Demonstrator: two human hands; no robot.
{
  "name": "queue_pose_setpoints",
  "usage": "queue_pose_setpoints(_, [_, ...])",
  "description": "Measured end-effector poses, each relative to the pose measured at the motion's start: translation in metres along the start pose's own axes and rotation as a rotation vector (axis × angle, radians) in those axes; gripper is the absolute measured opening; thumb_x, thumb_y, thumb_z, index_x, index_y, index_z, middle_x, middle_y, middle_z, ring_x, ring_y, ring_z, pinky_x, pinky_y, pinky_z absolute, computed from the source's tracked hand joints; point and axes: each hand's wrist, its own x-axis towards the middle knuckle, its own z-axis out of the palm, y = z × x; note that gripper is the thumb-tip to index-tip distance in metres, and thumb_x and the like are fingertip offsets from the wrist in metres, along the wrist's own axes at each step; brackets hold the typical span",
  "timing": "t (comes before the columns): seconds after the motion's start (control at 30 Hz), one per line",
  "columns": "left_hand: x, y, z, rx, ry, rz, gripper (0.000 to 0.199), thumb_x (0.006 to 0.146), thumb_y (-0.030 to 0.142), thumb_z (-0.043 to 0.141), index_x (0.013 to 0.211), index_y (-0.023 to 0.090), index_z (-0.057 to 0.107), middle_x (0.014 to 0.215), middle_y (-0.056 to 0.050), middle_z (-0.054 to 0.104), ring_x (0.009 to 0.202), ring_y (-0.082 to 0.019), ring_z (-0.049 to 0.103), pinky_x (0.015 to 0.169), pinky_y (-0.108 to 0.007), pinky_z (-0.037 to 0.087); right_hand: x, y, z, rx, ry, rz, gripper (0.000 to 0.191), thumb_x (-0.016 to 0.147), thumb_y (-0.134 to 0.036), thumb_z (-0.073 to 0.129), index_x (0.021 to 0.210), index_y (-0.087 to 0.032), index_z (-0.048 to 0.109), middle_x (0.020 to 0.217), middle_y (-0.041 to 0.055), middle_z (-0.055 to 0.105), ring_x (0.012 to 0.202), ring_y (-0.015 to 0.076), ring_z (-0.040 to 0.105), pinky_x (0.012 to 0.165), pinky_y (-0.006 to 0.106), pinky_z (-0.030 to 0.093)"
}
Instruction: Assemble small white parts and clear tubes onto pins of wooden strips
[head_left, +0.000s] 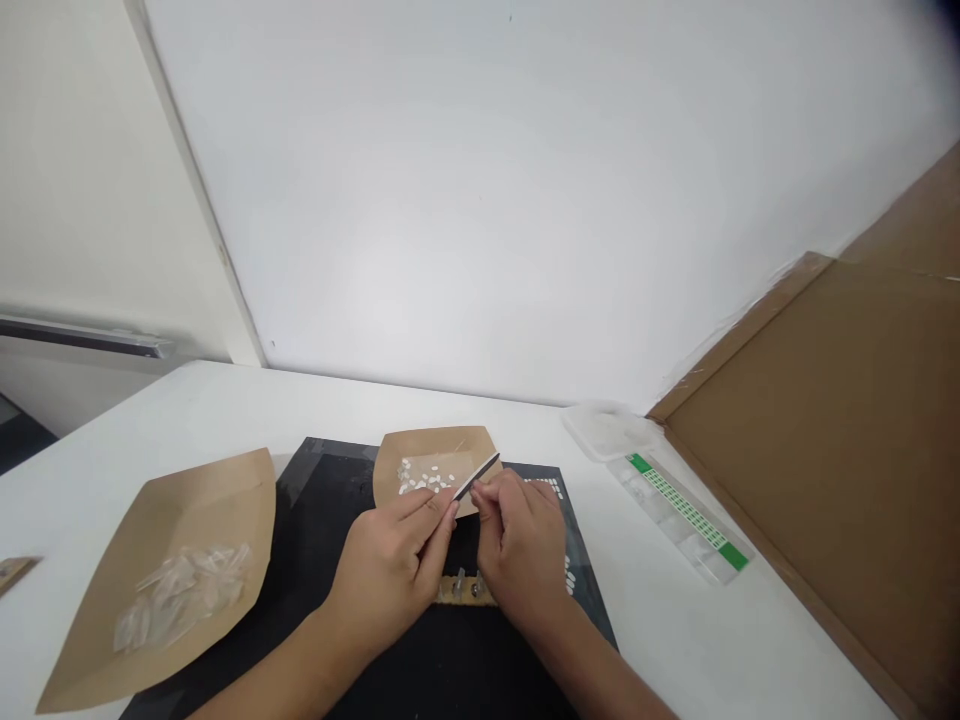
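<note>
My left hand (394,565) is closed around the lower end of a thin nail file (477,476), dark on one side and pale on the other, which slants up to the right. Close beside it, my right hand (525,550) is pinched at the file's edge; what its fingertips hold, if anything, is too small to make out. Behind the hands is a brown paper tray (390,450) with small white oval pieces (431,480). Below and between my wrists lies a tan strip (457,590) with small clear pieces standing on it, partly hidden.
A black board (322,500) lies under the hands, with rows of white pieces (555,487) along its right side. At left, another brown paper tray (217,510) holds clear plastic pieces. A clear case with a green-marked strip (690,510) lies right, near a cardboard panel (817,430).
</note>
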Motion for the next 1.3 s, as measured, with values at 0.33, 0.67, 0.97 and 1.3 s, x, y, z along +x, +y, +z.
queue_pose_setpoints(0.33, [0.002, 0.002, -0.001, -0.034, 0.033, -0.002, 0.024, 0.101, 0.015, 0.058, 0.116, 0.017, 0.076, 0.084, -0.007, 0.076, 0.070, -0.017, 0.073, 0.073, -0.026, 0.063, 0.002, 0.002, -0.005, 0.063, -0.018, 0.045, 0.018, 0.105, -0.018, 0.053, 0.088, -0.022, 0.055, 0.076, -0.0009, 0.066, 0.070, 0.0182, 0.062, 0.074, 0.035, 0.035])
queue_pose_setpoints(0.67, [0.001, 0.000, 0.001, -0.073, 0.039, -0.020, 0.021, 0.101, 0.013, 0.058, 0.111, 0.017, 0.076, 0.087, -0.006, 0.077, 0.075, -0.016, 0.074, 0.074, -0.026, 0.061, 0.001, 0.004, -0.006, 0.108, -0.051, 0.020, 0.017, 0.105, -0.020, 0.056, 0.088, -0.022, 0.061, 0.078, -0.0006, 0.070, 0.072, 0.0181, 0.066, 0.075, 0.034, 0.037])
queue_pose_setpoints(0.97, [0.004, -0.002, -0.002, 0.004, 0.053, -0.074, 0.021, 0.102, 0.021, 0.060, 0.117, 0.019, 0.074, 0.103, -0.007, 0.081, 0.091, -0.021, 0.078, 0.087, -0.031, 0.062, 0.003, 0.018, -0.014, 0.156, 0.031, 0.211, 0.017, 0.104, -0.032, 0.062, 0.094, -0.025, 0.073, 0.082, 0.0008, 0.078, 0.078, 0.0210, 0.073, 0.078, 0.036, 0.047])
queue_pose_setpoints(1.3, [0.004, 0.000, -0.001, -0.109, 0.020, -0.072, 0.024, 0.103, 0.019, 0.059, 0.123, 0.021, 0.072, 0.091, -0.003, 0.079, 0.083, -0.016, 0.076, 0.082, -0.026, 0.060, -0.002, 0.010, -0.011, 0.256, -0.018, 0.324, 0.021, 0.105, -0.034, 0.057, 0.095, -0.025, 0.072, 0.089, 0.0032, 0.078, 0.081, 0.0232, 0.072, 0.077, 0.036, 0.051])
